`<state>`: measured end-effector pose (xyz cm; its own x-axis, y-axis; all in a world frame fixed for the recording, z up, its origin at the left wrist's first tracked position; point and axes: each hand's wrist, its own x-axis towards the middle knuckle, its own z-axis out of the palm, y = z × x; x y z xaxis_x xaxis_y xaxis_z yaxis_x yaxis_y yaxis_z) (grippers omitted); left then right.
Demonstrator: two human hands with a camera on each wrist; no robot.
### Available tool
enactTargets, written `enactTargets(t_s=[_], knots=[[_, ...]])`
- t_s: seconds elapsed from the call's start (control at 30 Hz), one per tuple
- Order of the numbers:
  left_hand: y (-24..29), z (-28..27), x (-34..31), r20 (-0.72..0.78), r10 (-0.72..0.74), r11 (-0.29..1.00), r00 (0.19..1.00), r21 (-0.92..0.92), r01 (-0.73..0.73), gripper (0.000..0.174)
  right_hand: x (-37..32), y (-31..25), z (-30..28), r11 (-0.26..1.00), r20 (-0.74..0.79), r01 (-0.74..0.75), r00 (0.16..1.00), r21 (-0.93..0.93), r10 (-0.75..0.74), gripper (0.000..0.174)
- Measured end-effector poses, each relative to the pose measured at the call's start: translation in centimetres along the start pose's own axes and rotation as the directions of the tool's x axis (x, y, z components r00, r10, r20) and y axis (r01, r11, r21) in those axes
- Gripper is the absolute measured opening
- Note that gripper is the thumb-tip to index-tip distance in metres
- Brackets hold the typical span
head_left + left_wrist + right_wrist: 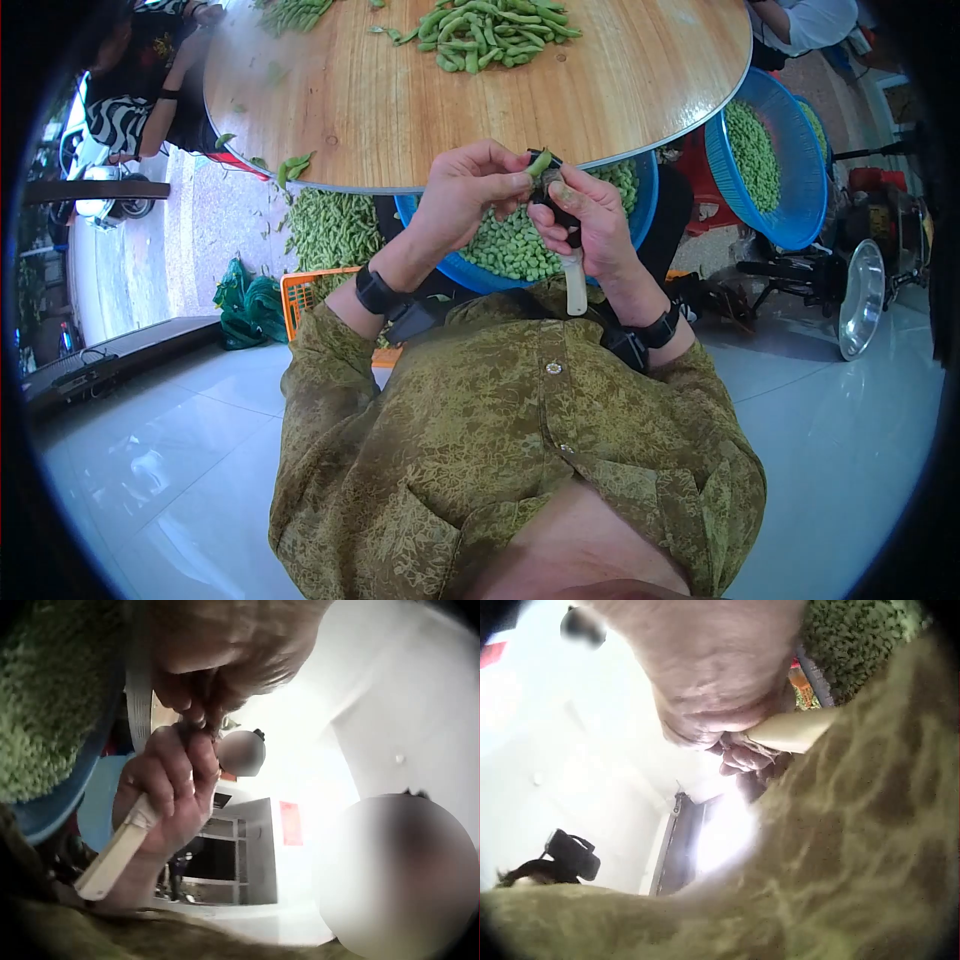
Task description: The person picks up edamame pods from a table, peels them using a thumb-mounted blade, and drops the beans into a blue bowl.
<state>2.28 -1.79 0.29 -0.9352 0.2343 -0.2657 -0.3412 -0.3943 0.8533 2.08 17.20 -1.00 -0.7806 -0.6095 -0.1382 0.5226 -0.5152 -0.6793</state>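
Near the table's front edge, my left hand [466, 195] pinches a green soybean pod [540, 163] between thumb and fingers. My right hand [592, 218] grips a tool with a flat cream handle [575, 288], which sticks out below the fist toward my body. Dark material shows around the right fingers and thumb; the tool's working end is hidden. Both hands meet above a blue basin [647, 215] of shelled green beans [510, 245]. In the left wrist view the right fingers curl round the cream handle [116, 855], close to the left fingertips.
A pile of pods [490, 35] lies on the round wooden table [400, 110]. More pods [335, 232] fill an orange basket [297, 300] at left. At right stand a tilted blue basin of beans [752, 155] and a metal bowl [862, 300]. Other people sit across the table.
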Motion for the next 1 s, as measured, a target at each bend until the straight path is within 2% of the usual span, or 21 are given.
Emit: enactTargets(t_s=[0.03,0.1,0.23,0.27,0.3,0.33,0.37,0.4,0.43,0.5,0.53,0.6,0.63,0.7,0.73,0.77,0.8,0.83,0.9,0.93,1.0], knots=[[0.1,-0.3,0.1,0.001,0.001,1.0,1.0,-0.001,-0.001,0.008,0.0,-0.2,-0.1,1.0,0.0,0.0,1.0,-0.001,0.0,0.033],[0.1,-0.9,0.2,0.248,-0.144,0.923,0.958,-0.315,0.221,0.008,-0.1,-0.5,-0.4,0.991,0.13,-0.05,0.991,0.122,0.034,0.033],[0.0,-0.3,0.4,0.25,-0.174,0.911,0.953,-0.326,0.252,0.008,-0.3,-0.6,-0.7,0.963,0.092,-0.133,0.989,0.232,0.115,0.033],[-0.1,0.2,0.2,0.107,-0.053,0.999,0.993,-0.003,0.054,0.008,-0.3,-0.6,-0.4,0.971,0.026,-0.121,0.993,0.206,0.118,0.033],[0.0,0.6,0.0,0.012,0.113,0.933,0.994,0.343,-0.11,0.008,-0.2,-0.5,-0.3,0.977,-0.04,-0.111,0.992,0.181,0.12,0.032],[0.1,0.7,-0.3,0.011,0.111,0.933,0.994,0.343,-0.108,0.008,-0.2,-0.6,-0.1,0.977,-0.041,-0.112,0.992,0.182,0.121,0.032],[0.2,0.8,-0.6,0.078,0.302,0.752,0.95,0.593,-0.288,0.011,-0.2,-0.6,0.1,0.972,-0.039,-0.122,0.99,0.201,0.132,0.031],[0.2,0.9,-0.8,0.197,0.453,0.473,0.869,0.773,-0.422,0.015,-0.3,-0.6,0.1,0.967,-0.037,-0.131,0.989,0.219,0.142,0.029],[0.4,0.8,-0.7,0.197,0.453,0.473,0.869,0.773,-0.422,0.015,-0.3,-0.5,-0.1,0.967,-0.037,-0.13,0.989,0.219,0.142,0.029],[0.6,0.7,-0.5,0.413,0.57,0.125,0.71,0.811,-0.572,0.022,-0.4,-0.2,-0.7,0.954,-0.012,-0.163,0.985,0.252,0.171,0.029],[0.7,0.7,-0.6,0.412,0.571,0.124,0.71,0.812,-0.571,0.022,-0.5,-0.2,-0.5,0.954,-0.01,-0.164,0.985,0.252,0.172,0.029],[0.7,0.7,-0.7,0.461,0.59,0.04,0.663,0.804,-0.594,0.023,-0.7,-0.3,-0.1,0.966,-0.004,-0.138,0.99,0.218,0.142,0.03],[0.4,0.6,-0.7,0.464,0.588,0.039,0.663,0.802,-0.596,0.023,-0.7,-0.3,-0.1,0.967,-0.005,-0.134,0.99,0.219,0.139,0.03],[-0.3,0.7,-0.7,0.255,0.564,0.384,0.785,0.761,-0.523,0.016,-0.7,-0.3,-0.1,0.963,0.023,-0.134,0.991,0.236,0.132,0.029],[-0.2,0.8,-0.8,0.254,0.567,0.382,0.783,0.762,-0.524,0.016,-0.7,-0.2,-0.3,0.963,0.026,-0.134,0.991,0.234,0.132,0.029],[0.1,1.1,-0.9,0.093,0.405,0.666,0.909,0.651,-0.364,0.014,-0.7,-0.1,-0.5,0.967,0.013,-0.121,0.992,0.225,0.122,0.026],[0.3,1.3,-1.0,-0.025,0.183,0.87,0.983,0.47,-0.15,0.013,-0.8,-0.1,-0.7,0.97,-0.002,-0.109,0.994,0.218,0.112,0.024],[0.3,1.1,-0.9,-0.025,0.184,0.87,0.983,0.47,-0.151,0.013,-0.9,0.0,-0.8,0.97,-0.001,-0.109,0.994,0.217,0.112,0.024],[0.3,0.6,-0.7,0.01,-0.046,0.944,0.999,0.328,0.04,0.016,-1.0,0.2,-1.0,0.992,-0.058,0.026,0.998,-0.127,-0.033,0.021],[0.1,0.5,-0.7,0.01,-0.048,0.944,0.999,0.329,0.042,0.016,-1.0,0.2,-1.0,0.992,-0.059,0.026,0.998,-0.125,-0.034,0.021],[-0.3,0.5,-0.7,0.049,-0.109,0.974,0.993,0.206,0.097,0.017,-1.0,0.0,-1.3,0.99,-0.053,0.011,0.998,-0.142,-0.019,0.023]])
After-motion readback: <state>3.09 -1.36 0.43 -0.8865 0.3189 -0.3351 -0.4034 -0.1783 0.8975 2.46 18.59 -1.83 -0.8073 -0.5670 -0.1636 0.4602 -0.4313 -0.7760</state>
